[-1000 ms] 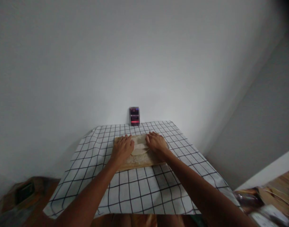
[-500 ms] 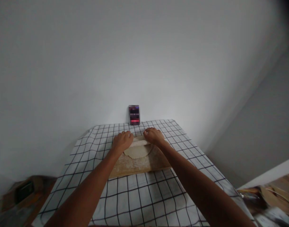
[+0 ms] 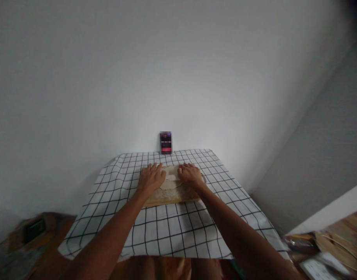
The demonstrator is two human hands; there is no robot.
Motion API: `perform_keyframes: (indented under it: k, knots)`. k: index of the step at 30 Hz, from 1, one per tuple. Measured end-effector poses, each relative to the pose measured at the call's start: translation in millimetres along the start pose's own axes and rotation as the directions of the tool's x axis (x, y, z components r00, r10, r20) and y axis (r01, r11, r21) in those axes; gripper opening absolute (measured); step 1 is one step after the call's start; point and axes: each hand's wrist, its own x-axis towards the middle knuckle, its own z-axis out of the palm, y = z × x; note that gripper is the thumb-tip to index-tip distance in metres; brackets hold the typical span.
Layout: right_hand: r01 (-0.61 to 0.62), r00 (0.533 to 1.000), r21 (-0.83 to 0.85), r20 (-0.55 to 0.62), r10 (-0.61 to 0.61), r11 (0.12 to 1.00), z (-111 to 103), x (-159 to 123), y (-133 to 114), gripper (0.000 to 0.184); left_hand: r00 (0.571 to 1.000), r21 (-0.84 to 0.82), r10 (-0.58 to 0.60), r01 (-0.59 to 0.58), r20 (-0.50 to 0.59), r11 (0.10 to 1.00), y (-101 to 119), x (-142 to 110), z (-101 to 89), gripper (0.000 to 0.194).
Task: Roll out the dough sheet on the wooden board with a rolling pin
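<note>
A pale, flattened sheet of dough [image 3: 171, 184] lies on a floured wooden board [image 3: 170, 197]. Across the dough runs a light-coloured rolling pin [image 3: 172, 177], seen only in the gap between my hands. My left hand [image 3: 151, 178] covers its left part, palm down, with the fingers reaching forward over it. On the right part, my right hand [image 3: 190, 173] bears down the same way, fingers over the pin. Both ends of the pin are hidden beneath the hands.
A black-and-white checked cloth [image 3: 172, 229] covers the table. A small upright device with a blurred screen [image 3: 166, 143] leans at the wall [image 3: 172, 77]. A box [image 3: 32, 231] stands low left; assorted items, including a pale flat one [image 3: 324, 266], lie low right.
The rolling pin and both hands have come nearer to the dough's front edge. My fingers, more curled before, now stretch further forward. The view has shifted, showing the table's near edge.
</note>
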Motion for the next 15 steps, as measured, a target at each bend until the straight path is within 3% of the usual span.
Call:
perform_keyframes:
  k: [8, 15]
  knots:
    - [0.026, 0.999, 0.012, -0.046, -0.025, 1.000, -5.3, -40.3, -5.9, 0.043, 0.998, 0.005, 0.042, -0.042, -0.037, 0.999, 6.7, -28.9, -12.8, 0.046]
    - [0.017, 0.999, 0.029, -0.042, -0.016, 0.999, -1.9, -36.7, -4.7, 0.043, 0.999, 0.000, 0.049, -0.049, -0.015, 0.999, 4.8, -26.5, -9.8, 0.048]
